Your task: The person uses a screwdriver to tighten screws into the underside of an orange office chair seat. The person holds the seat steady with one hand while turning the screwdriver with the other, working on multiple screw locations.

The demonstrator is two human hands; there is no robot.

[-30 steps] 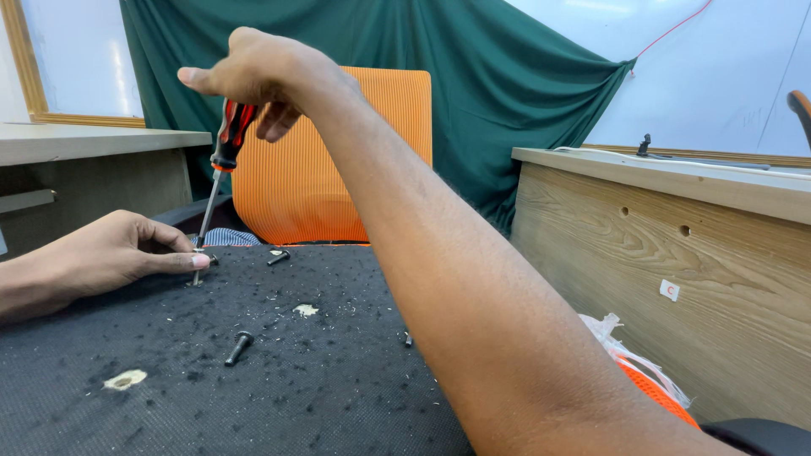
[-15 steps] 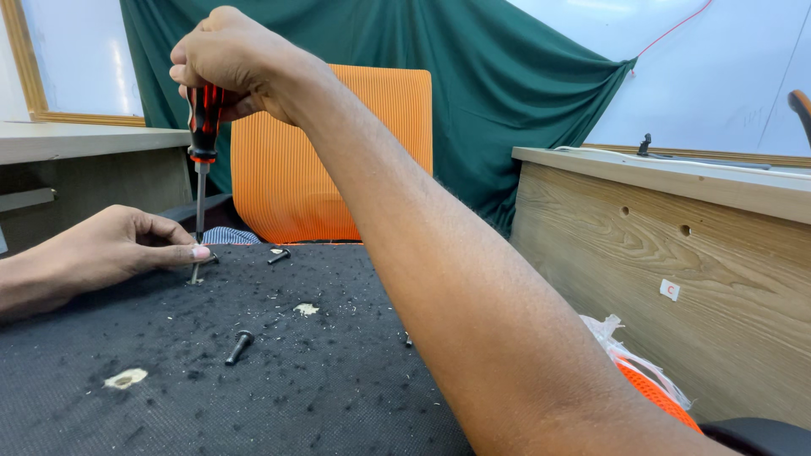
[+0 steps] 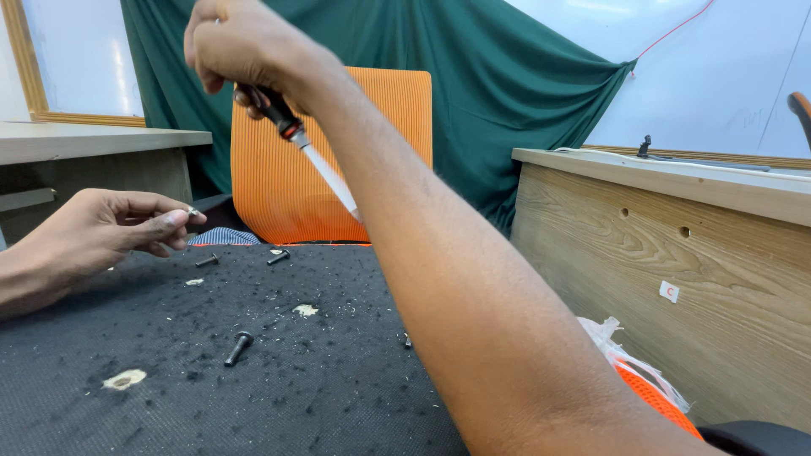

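A dark, speckled fabric surface spreads below both arms. The right hand, raised high, is closed around a screwdriver whose shaft slants down and to the right, away from the left hand. That hand, low at the left, pinches a small screw between thumb and fingertips. A loose black bolt lies on the fabric, nearer the left hand.
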